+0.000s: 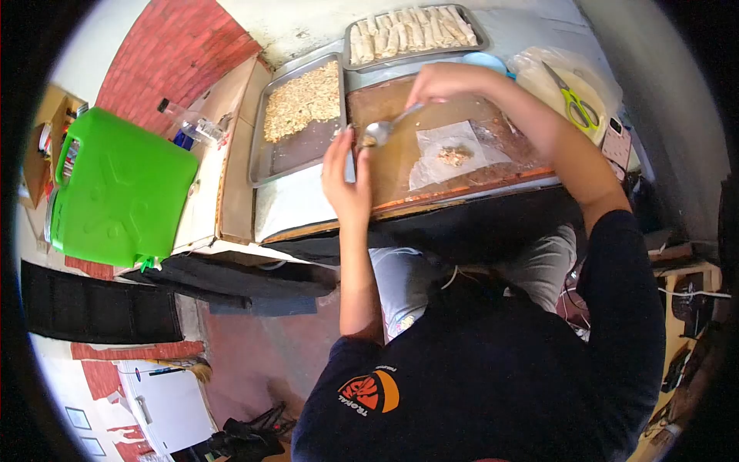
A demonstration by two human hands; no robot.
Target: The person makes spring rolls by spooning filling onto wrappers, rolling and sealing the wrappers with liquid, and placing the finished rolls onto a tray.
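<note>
My right hand grips the handle of a metal spoon, whose bowl points left and down over the brown board. My left hand is beside the spoon's bowl with its fingers stretched out and the thumb apart. A bit of filling shows at the bowl's tip, close to my left thumb; whether the thumb touches it, I cannot tell. On the board lies a thin white wrapper with a small heap of chopped filling on it. A metal tray of chopped filling stands left of the board.
At the back, another tray holds rows of rolled wrappers. To the right are a plastic bag, green-handled scissors and a phone. A green jug and a clear bottle stand at the left.
</note>
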